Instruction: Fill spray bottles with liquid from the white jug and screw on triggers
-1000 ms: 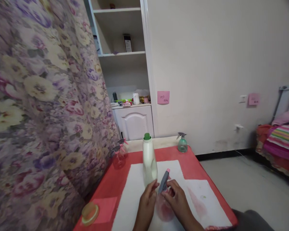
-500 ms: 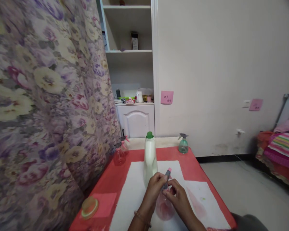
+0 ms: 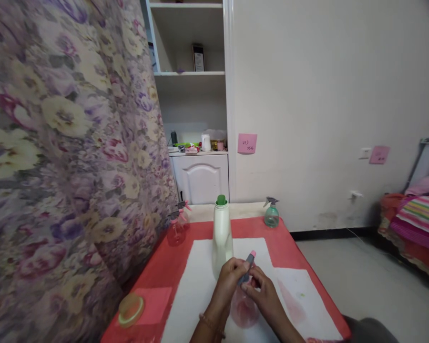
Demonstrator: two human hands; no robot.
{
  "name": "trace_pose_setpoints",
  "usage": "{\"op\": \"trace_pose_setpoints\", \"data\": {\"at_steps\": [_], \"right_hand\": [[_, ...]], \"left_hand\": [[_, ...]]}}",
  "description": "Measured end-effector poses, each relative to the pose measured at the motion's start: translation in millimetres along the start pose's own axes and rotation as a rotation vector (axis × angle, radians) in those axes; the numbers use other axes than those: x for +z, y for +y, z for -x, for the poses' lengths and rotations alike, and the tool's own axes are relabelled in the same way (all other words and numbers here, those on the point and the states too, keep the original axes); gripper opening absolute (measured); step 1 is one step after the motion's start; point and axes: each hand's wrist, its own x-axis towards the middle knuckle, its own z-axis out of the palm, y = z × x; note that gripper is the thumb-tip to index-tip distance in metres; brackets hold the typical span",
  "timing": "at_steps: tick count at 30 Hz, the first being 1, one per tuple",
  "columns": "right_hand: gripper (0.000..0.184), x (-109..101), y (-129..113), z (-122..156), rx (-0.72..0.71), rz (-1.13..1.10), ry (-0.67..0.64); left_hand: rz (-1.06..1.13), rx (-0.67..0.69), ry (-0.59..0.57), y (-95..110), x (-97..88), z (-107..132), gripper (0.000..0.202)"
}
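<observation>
A clear pink spray bottle (image 3: 243,312) stands on white paper close in front of me. My left hand (image 3: 230,276) is closed around its grey trigger head (image 3: 249,262), whose pink nozzle tip points away from me. The fingers of my right hand (image 3: 266,291) pinch the collar at the bottle's neck, just under the head. My fingers hide most of the collar. Right behind my left hand rises a tall pale green jug (image 3: 220,233) with a handle and a green top (image 3: 220,199).
Pink spray bottles (image 3: 176,232) cluster at the table's back left; a green spray bottle (image 3: 271,216) stands at the back right. A round yellowish lid (image 3: 131,309) rests at the front left. White paper (image 3: 189,290) covers part of the red table (image 3: 157,267). A floral curtain (image 3: 75,166) hangs left.
Both hands stay on the bottle's neck and head, with only a slight shift of the fingers and head. The whole view has moved a little.
</observation>
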Motion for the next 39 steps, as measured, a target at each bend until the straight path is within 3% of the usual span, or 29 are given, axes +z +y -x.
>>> {"op": "trace_pose_setpoints", "data": {"at_steps": [3,8,14,24,31,39], "right_hand": [[0.013,9,5,4,0.046,0.022,0.094],[0.024,18,14,12,0.058,0.025,0.181],[0.023,6,8,7,-0.050,0.019,0.021],[0.032,-8,-12,-8,-0.088,-0.124,-0.184],[0.031,-10,-10,-9,-0.073,-0.155,-0.178],[0.024,-2,-7,1,-0.036,-0.112,-0.052]], "left_hand": [[0.003,-0.012,0.004,-2,-0.5,0,0.035],[-0.010,-0.014,0.019,-11,-5.0,-4,0.037],[-0.045,-0.036,-0.003,-14,-12.4,-14,0.038],[-0.104,-0.122,-0.180,12,-16.8,-21,0.048],[-0.078,-0.125,-0.197,10,-9.8,-20,0.049],[-0.068,-0.029,-0.121,-3,1.8,-12,0.047]]}}
